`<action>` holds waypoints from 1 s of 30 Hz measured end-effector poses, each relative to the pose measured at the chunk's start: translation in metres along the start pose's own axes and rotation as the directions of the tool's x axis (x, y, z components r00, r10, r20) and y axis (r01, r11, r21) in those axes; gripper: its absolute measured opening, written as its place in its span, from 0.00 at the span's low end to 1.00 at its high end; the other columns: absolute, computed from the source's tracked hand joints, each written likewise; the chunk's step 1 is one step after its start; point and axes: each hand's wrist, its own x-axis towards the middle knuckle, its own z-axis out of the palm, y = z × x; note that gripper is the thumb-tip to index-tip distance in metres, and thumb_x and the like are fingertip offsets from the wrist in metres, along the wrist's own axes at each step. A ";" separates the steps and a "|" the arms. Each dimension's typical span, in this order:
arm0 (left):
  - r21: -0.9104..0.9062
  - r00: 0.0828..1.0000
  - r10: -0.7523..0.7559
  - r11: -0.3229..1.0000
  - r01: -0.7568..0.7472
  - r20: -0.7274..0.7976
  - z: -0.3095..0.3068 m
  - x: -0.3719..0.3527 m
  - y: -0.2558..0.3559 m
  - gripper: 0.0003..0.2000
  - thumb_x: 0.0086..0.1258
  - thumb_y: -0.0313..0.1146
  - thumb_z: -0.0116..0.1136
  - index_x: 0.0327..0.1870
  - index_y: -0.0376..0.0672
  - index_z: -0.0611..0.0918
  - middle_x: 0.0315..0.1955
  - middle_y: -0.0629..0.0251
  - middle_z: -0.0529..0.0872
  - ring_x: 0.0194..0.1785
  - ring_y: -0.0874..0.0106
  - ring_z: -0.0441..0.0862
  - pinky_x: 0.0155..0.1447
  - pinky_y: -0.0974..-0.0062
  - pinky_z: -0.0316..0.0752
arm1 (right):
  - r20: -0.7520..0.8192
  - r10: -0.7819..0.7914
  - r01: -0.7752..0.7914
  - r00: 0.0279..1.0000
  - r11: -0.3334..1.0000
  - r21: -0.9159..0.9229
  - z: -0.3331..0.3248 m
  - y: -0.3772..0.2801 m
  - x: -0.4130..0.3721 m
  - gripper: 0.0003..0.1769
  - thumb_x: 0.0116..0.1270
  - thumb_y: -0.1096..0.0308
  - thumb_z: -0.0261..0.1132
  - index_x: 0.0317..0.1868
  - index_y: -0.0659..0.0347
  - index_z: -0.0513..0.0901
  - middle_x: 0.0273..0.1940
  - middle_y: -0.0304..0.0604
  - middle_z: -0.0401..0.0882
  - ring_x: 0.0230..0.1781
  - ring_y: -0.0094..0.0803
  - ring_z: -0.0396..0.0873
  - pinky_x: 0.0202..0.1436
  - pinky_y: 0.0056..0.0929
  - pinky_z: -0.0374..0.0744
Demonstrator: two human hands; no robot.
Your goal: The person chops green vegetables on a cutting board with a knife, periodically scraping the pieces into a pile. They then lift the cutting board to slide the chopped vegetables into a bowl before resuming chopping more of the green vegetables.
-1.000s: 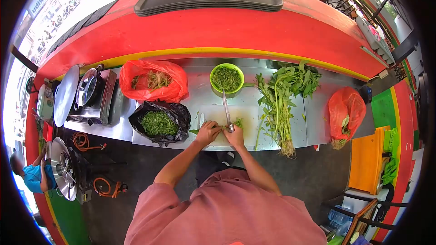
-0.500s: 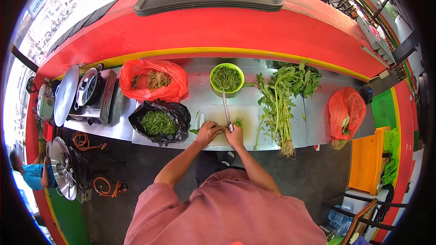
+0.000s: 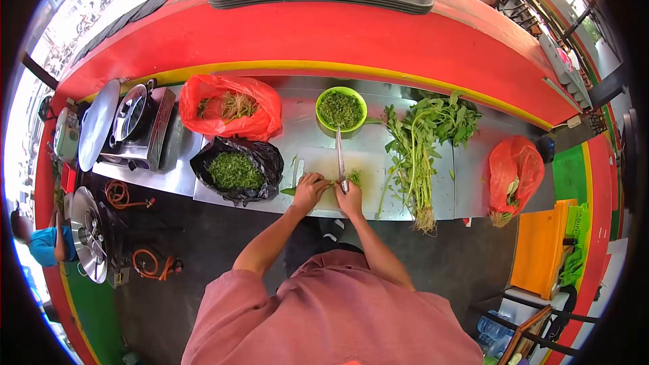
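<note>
My right hand (image 3: 349, 199) is wrapped round the handle of a knife (image 3: 341, 152), whose blade points away toward the green bowl (image 3: 366, 107). Close beside it, my left hand (image 3: 309, 192) presses leafy green stems (image 3: 330, 184) on a pale cutting board (image 3: 372, 161). A leaf (image 3: 289, 191) sticks out to the left of that hand. Just right of the blade lies a small heap of chopped greens (image 3: 355, 176). More chopped greens (image 3: 340, 109) fill the bowl beyond the board. A large bunch of leafy greens (image 3: 420, 162) with roots rests to the right.
Left of the board stand a black bag (image 3: 269, 162) of chopped greens and a red bag (image 3: 266, 109) with root ends. A stove (image 3: 157, 132) with a lidded pan is farther left. Another red bag (image 3: 517, 169) sits at the right. A person (image 3: 46, 243) is at far left.
The view has shifted slightly. My left hand keeps hold of the stems and my right hand the knife, with the blade now a little more upright in view.
</note>
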 end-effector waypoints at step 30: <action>-0.047 0.998 0.047 0.998 -0.050 -0.050 0.004 -0.017 -0.002 0.08 0.62 0.33 0.70 0.42 0.50 0.89 0.37 0.73 0.82 0.45 0.68 0.81 0.48 0.65 0.74 | 0.075 0.240 -0.236 0.968 0.970 -0.055 -0.053 -0.036 -0.148 0.21 0.81 0.61 0.54 0.68 0.61 0.75 0.26 0.42 0.81 0.28 0.30 0.80 0.38 0.33 0.78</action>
